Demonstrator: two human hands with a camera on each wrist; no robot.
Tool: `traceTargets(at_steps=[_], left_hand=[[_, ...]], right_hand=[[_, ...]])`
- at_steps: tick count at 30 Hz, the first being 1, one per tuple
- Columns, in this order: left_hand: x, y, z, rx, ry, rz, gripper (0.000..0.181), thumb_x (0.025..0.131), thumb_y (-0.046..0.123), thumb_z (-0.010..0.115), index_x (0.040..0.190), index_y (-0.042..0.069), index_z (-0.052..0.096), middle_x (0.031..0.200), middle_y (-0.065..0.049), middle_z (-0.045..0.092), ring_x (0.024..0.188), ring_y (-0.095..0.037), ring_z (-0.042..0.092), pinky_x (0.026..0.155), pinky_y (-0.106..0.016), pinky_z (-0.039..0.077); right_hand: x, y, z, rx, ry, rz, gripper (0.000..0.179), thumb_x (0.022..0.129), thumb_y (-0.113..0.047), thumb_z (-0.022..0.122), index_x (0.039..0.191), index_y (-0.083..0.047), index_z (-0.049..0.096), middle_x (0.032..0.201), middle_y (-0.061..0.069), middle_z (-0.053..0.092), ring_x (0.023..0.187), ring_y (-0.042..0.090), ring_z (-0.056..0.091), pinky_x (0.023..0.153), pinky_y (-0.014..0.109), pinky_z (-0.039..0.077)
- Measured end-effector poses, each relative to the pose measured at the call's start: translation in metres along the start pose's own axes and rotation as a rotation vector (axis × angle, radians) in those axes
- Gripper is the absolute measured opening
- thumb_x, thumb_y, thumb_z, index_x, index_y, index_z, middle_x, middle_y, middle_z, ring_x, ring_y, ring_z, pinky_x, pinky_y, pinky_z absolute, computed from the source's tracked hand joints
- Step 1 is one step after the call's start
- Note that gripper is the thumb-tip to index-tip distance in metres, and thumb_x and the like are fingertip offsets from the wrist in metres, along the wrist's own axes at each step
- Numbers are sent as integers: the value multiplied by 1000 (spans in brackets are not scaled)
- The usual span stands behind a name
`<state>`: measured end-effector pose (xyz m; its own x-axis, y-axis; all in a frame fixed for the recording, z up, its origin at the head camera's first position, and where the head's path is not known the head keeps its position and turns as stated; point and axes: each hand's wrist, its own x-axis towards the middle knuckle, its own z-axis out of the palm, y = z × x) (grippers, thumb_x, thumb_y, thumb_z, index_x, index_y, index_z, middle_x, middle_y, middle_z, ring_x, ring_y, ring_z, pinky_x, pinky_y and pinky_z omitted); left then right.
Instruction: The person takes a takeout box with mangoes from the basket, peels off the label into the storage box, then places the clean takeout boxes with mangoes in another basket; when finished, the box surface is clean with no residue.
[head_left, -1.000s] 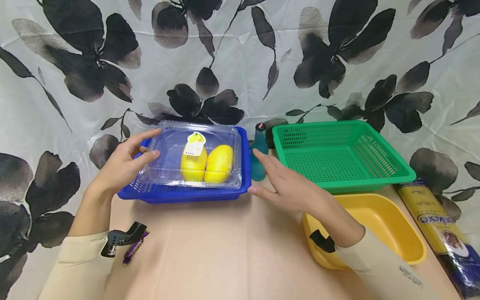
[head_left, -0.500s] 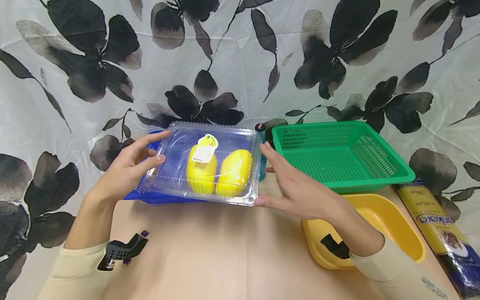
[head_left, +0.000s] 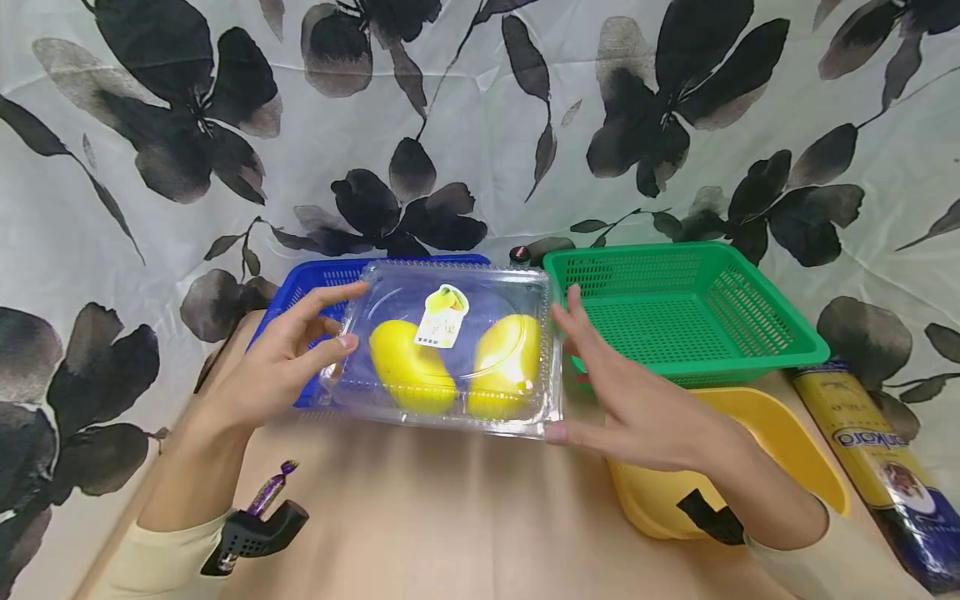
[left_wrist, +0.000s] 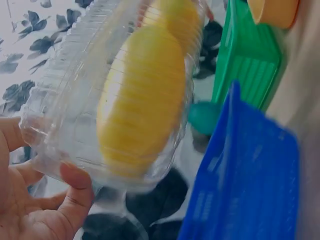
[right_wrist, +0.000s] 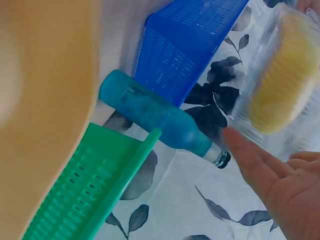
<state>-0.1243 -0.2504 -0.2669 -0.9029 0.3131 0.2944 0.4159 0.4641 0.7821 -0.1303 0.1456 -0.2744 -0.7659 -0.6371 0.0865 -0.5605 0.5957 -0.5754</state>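
Observation:
A clear plastic clamshell box [head_left: 510,287] with two yellow mangoes inside, [head_left: 411,367] is held raised between both hands, tilted slightly. A white label [head_left: 442,317] with a fruit picture is on its lid. My left hand [head_left: 281,362] pinches the left end with thumb and fingers; the left wrist view shows the thumb [left_wrist: 77,182] against the ridged plastic. My right hand [head_left: 648,412] grips the right end, thumb at the near corner and fingers along the far part. Behind the box lies the blue basket [head_left: 322,271], partly covered from view.
A teal bottle [right_wrist: 150,112] stands between the blue basket and a green basket [head_left: 675,333]. A yellow tub [head_left: 795,467] sits in front of the green one. A pasta packet [head_left: 877,458] lies far right. A purple-wrapped candy [head_left: 270,492] lies by the left wrist.
The box has been lifted off the blue basket and carried right and nearer. Both hands moved with it, the right hand now at its right end; earlier it was apart from it.

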Motion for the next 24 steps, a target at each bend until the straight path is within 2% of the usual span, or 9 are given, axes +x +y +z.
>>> traceTargets(at_steps=[2, 5, 10, 14, 18, 21, 24], left_hand=[[-1, -1, 7, -73, -18, -27, 55, 103, 8, 59, 154, 18, 44, 156, 0, 39, 96, -22, 59, 68, -28, 57], [-7, -2, 17, -134, -37, -71, 54, 103, 11, 60, 154, 17, 43, 157, 2, 37, 102, -25, 62, 77, -28, 60], [-20, 1, 29, -183, -58, -92, 56, 101, 10, 61, 154, 18, 43, 157, 3, 34, 110, -31, 59, 84, -31, 61], [-25, 5, 36, -267, -120, -57, 62, 98, 4, 66, 154, 14, 41, 158, 1, 29, 112, -36, 54, 81, -34, 63], [-27, 6, 41, -346, -177, -2, 72, 92, -3, 71, 155, 11, 39, 160, -5, 23, 109, -33, 52, 78, -31, 62], [-29, 7, 46, -363, -209, 37, 79, 87, -4, 76, 155, 11, 39, 161, -9, 19, 108, -29, 52, 80, -29, 60], [-32, 8, 52, -343, -234, 40, 85, 82, -1, 83, 155, 14, 41, 162, -9, 17, 110, -29, 52, 86, -29, 59]], right_hand=[[-5, 2, -1, 3, -6, 17, 116, 91, -57, 72, 162, -36, -18, 170, -10, -20, 150, 34, 36, 107, 49, 50], [-12, 6, -2, -11, -10, 21, 114, 92, -55, 70, 162, -32, -18, 171, -7, -16, 152, 36, 32, 109, 53, 47], [-22, 14, -1, 16, -15, 5, 108, 96, -47, 69, 164, -29, -13, 172, -5, -14, 148, 36, 40, 107, 52, 50], [-30, 23, -4, 54, -3, -3, 104, 97, -39, 71, 165, -29, -7, 173, -4, -8, 147, 37, 41, 105, 49, 51], [-41, 27, -7, 33, 3, 3, 102, 95, -38, 73, 166, -32, -2, 174, -1, -1, 146, 40, 42, 104, 57, 50], [-48, 29, -9, 14, 3, 6, 102, 95, -39, 73, 166, -32, 0, 174, -2, 2, 145, 40, 42, 103, 64, 49], [-54, 33, -9, 2, 2, 4, 103, 94, -38, 74, 166, -31, 0, 174, -4, 3, 145, 38, 43, 102, 67, 48]])
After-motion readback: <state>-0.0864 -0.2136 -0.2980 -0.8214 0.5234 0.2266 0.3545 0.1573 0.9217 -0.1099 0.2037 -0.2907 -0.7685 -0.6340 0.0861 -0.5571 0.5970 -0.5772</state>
